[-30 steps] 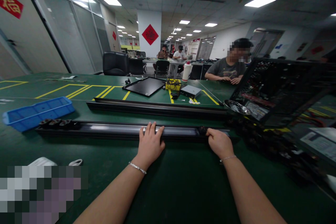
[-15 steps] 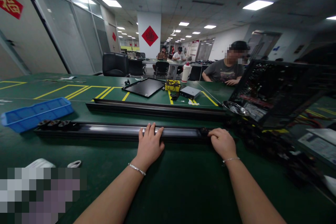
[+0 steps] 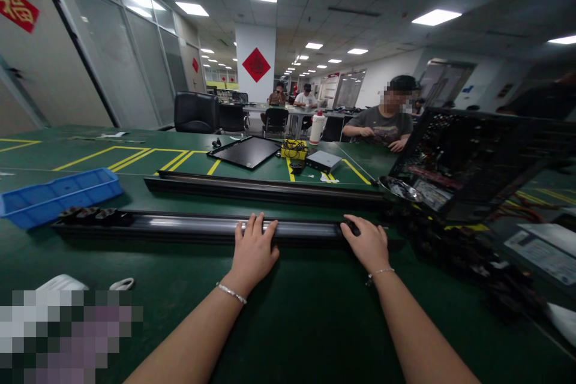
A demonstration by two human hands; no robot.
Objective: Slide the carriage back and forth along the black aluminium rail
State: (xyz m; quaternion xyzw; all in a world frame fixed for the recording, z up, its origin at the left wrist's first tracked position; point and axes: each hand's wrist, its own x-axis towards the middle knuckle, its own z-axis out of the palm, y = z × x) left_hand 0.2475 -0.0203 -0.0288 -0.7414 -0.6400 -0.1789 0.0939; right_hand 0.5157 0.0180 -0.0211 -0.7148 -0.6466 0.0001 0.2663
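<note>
Blue plastic bin (image 3: 58, 195) at left on green table (image 3: 310, 324), ribbed inner wall showing; yellow box (image 3: 288, 153) farther back holds tangled black cables (image 3: 296, 144); metal bowl (image 3: 416, 197) at right, shiny contents too dark to identify; black rail (image 3: 193, 227) lies lengthwise before the person, small black parts (image 3: 90, 215) seated in its left end, another black piece (image 3: 354, 229) near its right end; left hand (image 3: 252, 250) half open, fingers spread on the rail, gripping nothing, unchanged; right hand (image 3: 368, 241) pinched the black piece from its right side one second ago, now spread over it, thumb to its left; firm hold cannot be told; red sign (image 3: 17, 6) reads 福; writing on red diamond (image 3: 256, 65) and on metal box (image 3: 544, 252) illegible.
</note>
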